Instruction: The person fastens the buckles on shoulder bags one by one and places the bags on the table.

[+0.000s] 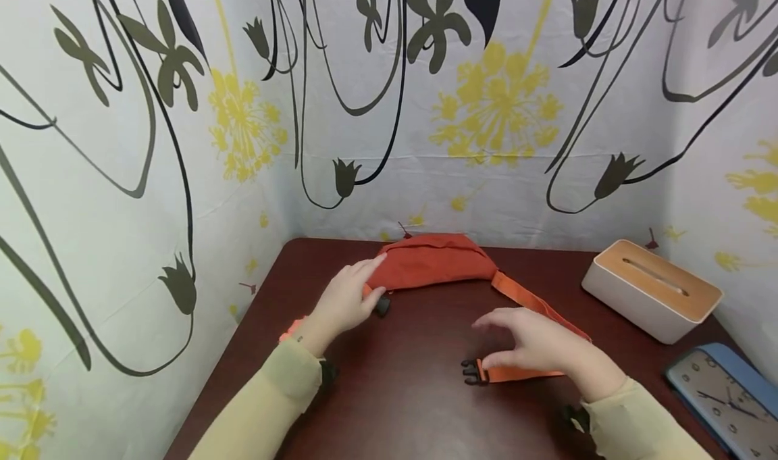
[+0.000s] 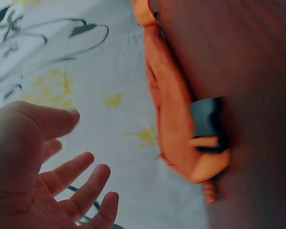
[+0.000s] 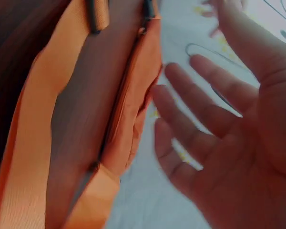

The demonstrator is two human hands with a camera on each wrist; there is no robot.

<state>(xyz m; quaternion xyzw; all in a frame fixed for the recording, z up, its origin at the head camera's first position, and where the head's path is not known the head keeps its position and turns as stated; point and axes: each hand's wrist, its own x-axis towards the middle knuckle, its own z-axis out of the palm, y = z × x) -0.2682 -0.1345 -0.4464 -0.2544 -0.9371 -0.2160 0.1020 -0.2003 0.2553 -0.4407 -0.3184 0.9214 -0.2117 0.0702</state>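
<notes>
An orange waist bag point(image 1: 434, 263) lies at the back of the dark red table, its strap point(image 1: 529, 298) looping right and forward. At the strap's end is a black buckle prong piece point(image 1: 474, 372). The matching black buckle socket point(image 2: 207, 124) sits at the bag's left end. My left hand point(image 1: 346, 298) hovers by that left end, fingers spread and holding nothing. Over the strap's front part, near the prong piece, is my right hand point(image 1: 535, 338), its fingers loosely bent and apart with nothing between them. Both palms show bare in the wrist views.
A white tissue box point(image 1: 653, 291) with a wooden top stands at the back right. In front of it lies a blue-framed clock point(image 1: 726, 399). Patterned cloth walls point(image 1: 377, 129) rise behind the table point(image 1: 389, 406) and at both sides.
</notes>
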